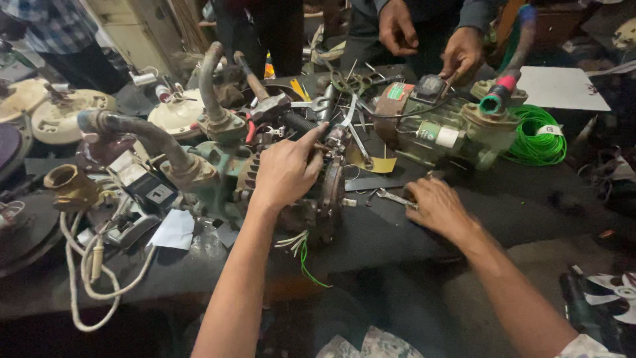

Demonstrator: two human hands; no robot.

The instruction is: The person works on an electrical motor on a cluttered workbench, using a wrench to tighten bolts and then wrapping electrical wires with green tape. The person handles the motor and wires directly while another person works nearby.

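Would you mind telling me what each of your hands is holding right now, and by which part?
Neither closes on anything: the left hand rests on the top of the pump motor, and the right hand lies over a spanner on the table.

Motor housing (pixel 311 199) sits mid-bench, left hand (pixel 286 171) on top of it, forefinger stretched toward far side. Pipe fittings (pixel 165 142) to its left; cable (pixel 93 278) trails off near edge below them. Right hand (pixel 434 207) rests on bench right of housing, on spanner (pixel 395 197). Second pump (pixel 444 126) behind it, co-worker's hand (pixel 462 53) on top. Wire coil (pixel 536 136) right of pump.
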